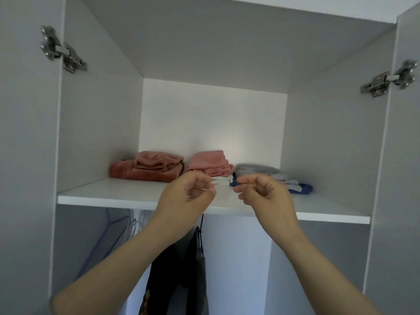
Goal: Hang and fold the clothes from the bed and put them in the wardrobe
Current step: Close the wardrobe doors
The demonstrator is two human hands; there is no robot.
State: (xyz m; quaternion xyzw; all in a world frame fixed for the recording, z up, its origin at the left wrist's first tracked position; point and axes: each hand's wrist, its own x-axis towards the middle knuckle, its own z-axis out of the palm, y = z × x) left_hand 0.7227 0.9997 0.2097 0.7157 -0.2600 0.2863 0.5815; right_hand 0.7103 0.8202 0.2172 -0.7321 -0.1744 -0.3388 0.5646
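Left hand (191, 194), right hand (261, 193), both curled, seemingly empty, near shelf (113, 194)

On the wardrobe shelf (113, 192) across mid-frame: left folded pile (147, 169) at the back, middle folded pile (210, 163) just to its right, right folded pile (268, 172) beside that. Before the piles, over the shelf's front edge: left hand (188, 196) and right hand (263, 193), side by side, apart. Below the shelf: hangers (127, 226) lower left, hanging garment (181, 269) centre, behind the left forearm.
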